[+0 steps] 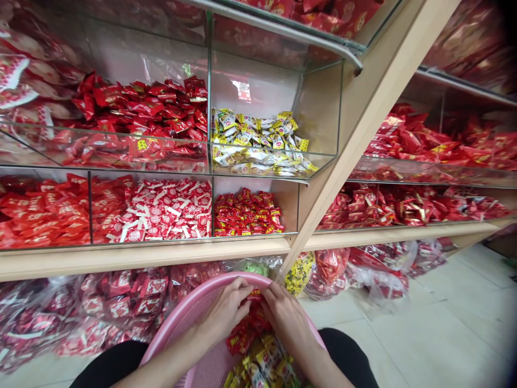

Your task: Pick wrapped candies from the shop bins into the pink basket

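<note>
A small red wrapped candy packet (255,293) shows between my two hands, over the far side of a pink plastic basket (177,311). My left hand (232,304) has its fingers curled in a pinch at the packet's left edge. Facing it, my right hand (281,307) is closed at the right edge, knuckles up. Below them in the basket lie more red candies (242,335) and a heap of yellow-and-white wrapped candies (269,361). My fingertips are partly hidden.
Ahead stands a wooden shelf (242,249) with clear bins of red candies (141,110), yellow-and-white candies (258,134), red-and-white candies (165,207) and small red candies (248,213). Plastic bags of candy (121,296) and a yellow bag (299,274) lie on the tiled floor (440,323) beneath.
</note>
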Demonstrator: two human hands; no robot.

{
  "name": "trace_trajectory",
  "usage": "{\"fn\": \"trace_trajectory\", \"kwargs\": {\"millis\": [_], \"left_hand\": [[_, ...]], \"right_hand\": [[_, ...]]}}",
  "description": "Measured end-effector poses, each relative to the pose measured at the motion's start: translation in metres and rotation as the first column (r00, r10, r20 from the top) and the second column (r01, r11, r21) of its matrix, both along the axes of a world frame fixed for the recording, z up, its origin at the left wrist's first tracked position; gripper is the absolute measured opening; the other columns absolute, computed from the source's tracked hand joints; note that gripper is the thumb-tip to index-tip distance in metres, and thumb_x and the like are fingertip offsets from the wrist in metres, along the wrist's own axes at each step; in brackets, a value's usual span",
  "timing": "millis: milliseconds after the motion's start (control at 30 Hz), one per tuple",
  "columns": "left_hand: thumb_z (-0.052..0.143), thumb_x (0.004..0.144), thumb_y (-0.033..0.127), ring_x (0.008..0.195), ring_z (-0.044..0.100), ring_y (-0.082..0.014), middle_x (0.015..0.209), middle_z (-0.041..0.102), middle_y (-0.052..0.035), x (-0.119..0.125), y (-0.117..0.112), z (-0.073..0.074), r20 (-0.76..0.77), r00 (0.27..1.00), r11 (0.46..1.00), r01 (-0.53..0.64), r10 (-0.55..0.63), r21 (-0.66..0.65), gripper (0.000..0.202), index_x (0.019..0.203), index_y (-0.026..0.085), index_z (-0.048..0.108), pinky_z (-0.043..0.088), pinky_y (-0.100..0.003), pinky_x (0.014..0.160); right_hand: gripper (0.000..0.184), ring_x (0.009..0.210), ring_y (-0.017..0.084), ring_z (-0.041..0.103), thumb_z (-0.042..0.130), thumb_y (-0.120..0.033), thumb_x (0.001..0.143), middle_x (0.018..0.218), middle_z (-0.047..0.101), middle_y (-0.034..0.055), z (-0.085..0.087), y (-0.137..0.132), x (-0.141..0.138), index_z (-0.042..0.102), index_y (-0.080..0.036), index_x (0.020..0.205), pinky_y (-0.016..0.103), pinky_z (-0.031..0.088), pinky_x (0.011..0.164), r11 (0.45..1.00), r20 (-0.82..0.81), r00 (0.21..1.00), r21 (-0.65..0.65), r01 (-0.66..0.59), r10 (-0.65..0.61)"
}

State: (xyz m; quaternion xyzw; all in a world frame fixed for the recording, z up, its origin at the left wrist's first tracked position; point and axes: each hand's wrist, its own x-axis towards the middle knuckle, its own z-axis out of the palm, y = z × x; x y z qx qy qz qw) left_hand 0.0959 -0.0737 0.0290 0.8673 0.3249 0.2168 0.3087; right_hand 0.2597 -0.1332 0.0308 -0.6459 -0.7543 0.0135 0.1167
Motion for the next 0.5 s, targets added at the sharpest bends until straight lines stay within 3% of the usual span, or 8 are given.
{"fn": "trace_trajectory", "kwargs": {"millis": [333, 500], "left_hand": [[0.037, 0.085, 0.015, 0.088, 0.057, -0.0189, 0.104, 0.052, -0.0093, 0.0017, -0.0063, 0.0011, -0.106, 0.992, 0.996, -0.061, 0.067, 0.061, 0.027, 0.103, 0.017, 0.058, 0.05, -0.032, 0.078], [0.039, 0.083, 0.012, 0.095, 0.056, -0.0205, 0.113, 0.049, -0.0096, -0.0007, -0.0058, 0.0029, -0.108, 0.994, 0.999, -0.028, 0.03, 0.023, 0.031, 0.11, 0.019, 0.051, 0.049, -0.034, 0.084]], "right_hand": [[0.024, 0.093, 0.021, 0.055, 0.043, -0.01, 0.086, 0.096, 0.059, 0.0063, -0.0008, -0.0065, 0.0034, 0.056, -0.021, 0.103, 0.031, 0.043, 0.081, 1.0, -0.006, 1.0, -0.006, -0.001, 0.001], [0.024, 0.094, 0.022, 0.056, 0.043, -0.01, 0.085, 0.097, 0.06, 0.0068, 0.0043, -0.0064, 0.0004, 0.057, -0.02, 0.102, 0.033, 0.043, 0.083, 0.999, -0.024, 1.0, -0.046, 0.008, -0.009]]}}
